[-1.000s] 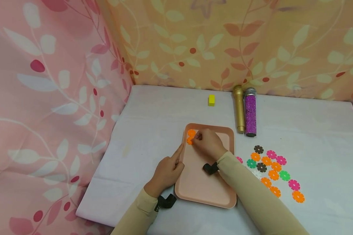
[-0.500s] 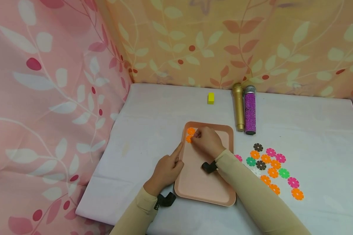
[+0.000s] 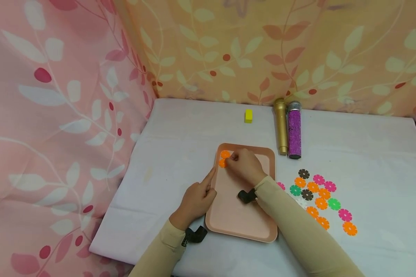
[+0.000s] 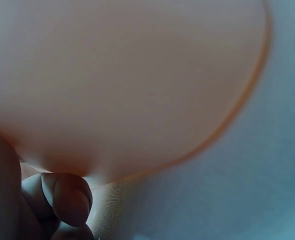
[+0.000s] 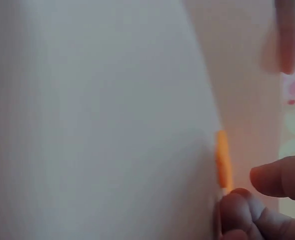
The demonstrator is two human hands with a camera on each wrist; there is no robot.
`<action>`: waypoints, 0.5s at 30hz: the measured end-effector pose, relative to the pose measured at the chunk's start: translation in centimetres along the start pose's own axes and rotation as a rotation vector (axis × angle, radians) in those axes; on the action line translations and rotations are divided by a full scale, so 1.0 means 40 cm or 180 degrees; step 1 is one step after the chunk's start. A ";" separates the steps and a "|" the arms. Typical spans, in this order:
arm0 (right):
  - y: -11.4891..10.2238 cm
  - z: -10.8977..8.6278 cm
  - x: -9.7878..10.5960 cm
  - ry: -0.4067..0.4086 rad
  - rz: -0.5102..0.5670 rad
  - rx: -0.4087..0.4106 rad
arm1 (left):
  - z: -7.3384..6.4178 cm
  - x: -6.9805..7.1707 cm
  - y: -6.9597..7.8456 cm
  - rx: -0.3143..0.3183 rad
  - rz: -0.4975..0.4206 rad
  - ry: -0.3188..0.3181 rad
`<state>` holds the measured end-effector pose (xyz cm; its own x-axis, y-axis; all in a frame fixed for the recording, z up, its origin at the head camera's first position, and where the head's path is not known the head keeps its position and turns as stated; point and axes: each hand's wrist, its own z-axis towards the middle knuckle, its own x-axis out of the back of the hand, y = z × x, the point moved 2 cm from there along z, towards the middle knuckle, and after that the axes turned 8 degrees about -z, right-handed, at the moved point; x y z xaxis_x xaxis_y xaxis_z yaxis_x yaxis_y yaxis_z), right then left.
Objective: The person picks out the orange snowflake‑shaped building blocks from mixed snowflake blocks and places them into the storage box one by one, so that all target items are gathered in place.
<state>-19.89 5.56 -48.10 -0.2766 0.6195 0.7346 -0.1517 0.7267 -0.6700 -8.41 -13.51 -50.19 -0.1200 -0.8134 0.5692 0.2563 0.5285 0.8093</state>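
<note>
two orange notched discs point(image 3: 224, 154) | lying flat, adjacent | pink tray point(image 3: 240, 221), far-left corner

The tray point(image 3: 234, 219) looks smooth plastic, the purple microphone point(image 3: 294, 132) rough and glittery.

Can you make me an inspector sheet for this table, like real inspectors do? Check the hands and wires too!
Surface: white-covered table, with a pale mark toward the left.
Job's things: pink tray; two orange discs near its far left corner, the nearer one partly hidden; loose coloured discs on the table, right of the tray.
Clutter: yellow block; gold microphone and purple microphone, side by side.
Left hand: at the tray's left edge, index finger extended.
Right hand: fingertips by the nearer orange disc; grip unclear.
Cables: nothing seen.
Surroundings: leaf-patterned fabric behind and left.
</note>
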 end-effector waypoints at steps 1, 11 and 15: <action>0.000 -0.002 0.003 -0.0028 0.0068 -0.0006 | 0.000 0.000 0.000 0.0007 -0.0012 -0.0005; -0.012 -0.035 0.057 -0.0125 0.0343 0.0052 | 0.001 -0.003 0.000 0.0035 -0.0074 0.0009; -0.023 -0.064 0.087 0.0028 0.0184 0.0251 | -0.002 -0.002 0.002 0.0094 -0.0066 -0.0004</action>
<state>-18.30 7.79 -44.66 -0.2788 0.6625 0.6953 -0.2101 0.6644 -0.7173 -8.32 -13.42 -50.19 -0.1262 -0.8239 0.5525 0.2253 0.5186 0.8248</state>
